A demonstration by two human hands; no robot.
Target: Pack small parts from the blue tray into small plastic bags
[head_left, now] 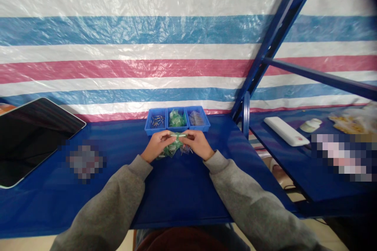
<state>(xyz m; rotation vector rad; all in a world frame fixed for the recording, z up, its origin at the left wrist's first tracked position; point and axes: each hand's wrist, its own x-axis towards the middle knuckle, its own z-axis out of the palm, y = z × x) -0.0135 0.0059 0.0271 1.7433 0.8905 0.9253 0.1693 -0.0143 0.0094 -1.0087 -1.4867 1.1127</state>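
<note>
Both hands meet at the middle of the blue table, just in front of a blue three-part bin. My left hand [158, 146] and my right hand [199, 144] pinch a small green plastic bag [178, 135] between thumbs and fingers, one at each end. Below the fingers lies a small heap of green plastic packets [171, 150], partly covered by the left hand. The bin's left compartment holds thin metal pieces [158, 120], the middle one crumpled green plastic [176, 118], the right one clear plastic bags [195, 118].
A dark tablet-like panel [35, 137] lies at the left, with a blurred item [85, 161] beside it. On the right-hand table are a white oblong device [285, 131], a small white bottle [311, 125] and a bag of yellowish pieces [347, 122]. A blue metal frame [262, 60] rises between the tables.
</note>
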